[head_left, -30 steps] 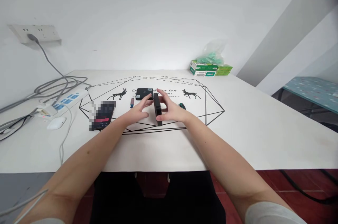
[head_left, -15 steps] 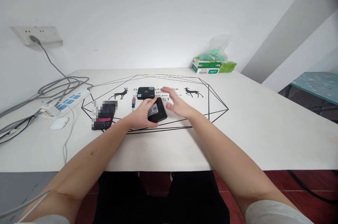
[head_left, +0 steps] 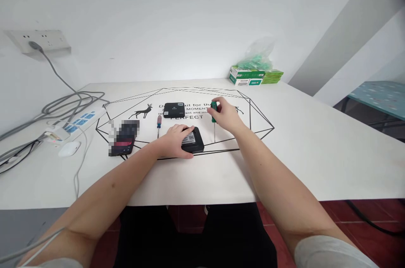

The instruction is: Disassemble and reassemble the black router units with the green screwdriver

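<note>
A black box with a white label (head_left: 196, 141) lies near the middle of the table. My left hand (head_left: 177, 140) grips it from the left, fingers along its far side and thumb at its near edge. To the right, my right hand (head_left: 224, 114) holds a green-handled screwdriver (head_left: 214, 117) by the handle, its thin shaft pointing down toward the table. Behind the labelled box lies a second black box (head_left: 174, 110). A screwdriver with a red and blue handle (head_left: 159, 122) rests left of it, shaft toward me.
At the left are a partly pixelated phone (head_left: 125, 139), a white case (head_left: 70, 148), a power strip (head_left: 82, 121) and coiled grey cables (head_left: 74, 99). Green and white boxes (head_left: 247, 75) with a plastic bag on top stand at the back right. A wall socket (head_left: 50, 41) holds a plug.
My left hand and the labelled box have shifted slightly right and toward me. My right hand, empty and spread before, has moved right and now holds the green screwdriver.
</note>
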Action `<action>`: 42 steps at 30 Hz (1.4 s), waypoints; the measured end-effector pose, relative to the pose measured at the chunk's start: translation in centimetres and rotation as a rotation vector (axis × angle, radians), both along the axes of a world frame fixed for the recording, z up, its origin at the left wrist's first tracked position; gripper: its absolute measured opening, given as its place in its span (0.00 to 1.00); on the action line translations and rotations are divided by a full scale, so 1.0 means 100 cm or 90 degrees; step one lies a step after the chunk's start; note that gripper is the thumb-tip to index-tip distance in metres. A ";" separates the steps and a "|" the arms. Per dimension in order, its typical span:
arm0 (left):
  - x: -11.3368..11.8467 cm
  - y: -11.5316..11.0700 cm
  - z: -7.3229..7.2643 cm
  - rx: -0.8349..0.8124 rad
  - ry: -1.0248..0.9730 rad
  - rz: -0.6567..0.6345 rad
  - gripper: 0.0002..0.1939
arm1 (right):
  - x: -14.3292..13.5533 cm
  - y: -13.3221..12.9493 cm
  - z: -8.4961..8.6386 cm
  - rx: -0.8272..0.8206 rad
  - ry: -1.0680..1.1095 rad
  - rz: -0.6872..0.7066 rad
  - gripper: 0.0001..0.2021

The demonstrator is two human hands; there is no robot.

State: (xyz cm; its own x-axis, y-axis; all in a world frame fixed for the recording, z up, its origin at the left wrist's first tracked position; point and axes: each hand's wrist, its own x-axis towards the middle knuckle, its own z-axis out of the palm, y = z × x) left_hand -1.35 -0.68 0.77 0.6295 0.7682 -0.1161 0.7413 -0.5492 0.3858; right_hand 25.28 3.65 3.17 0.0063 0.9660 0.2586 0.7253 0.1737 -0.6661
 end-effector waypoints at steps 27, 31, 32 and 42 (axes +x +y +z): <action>0.004 0.012 -0.016 0.068 -0.027 -0.101 0.56 | -0.043 -0.012 -0.028 0.400 0.136 0.160 0.23; 0.004 0.014 -0.018 0.071 -0.031 -0.115 0.56 | -0.052 -0.014 -0.027 0.394 0.181 0.151 0.21; 0.004 0.014 -0.018 0.073 -0.026 -0.118 0.56 | -0.055 -0.014 -0.027 0.389 0.209 0.135 0.20; 0.004 0.012 -0.016 0.061 0.019 -0.102 0.58 | -0.053 -0.015 -0.027 0.284 0.421 0.241 0.19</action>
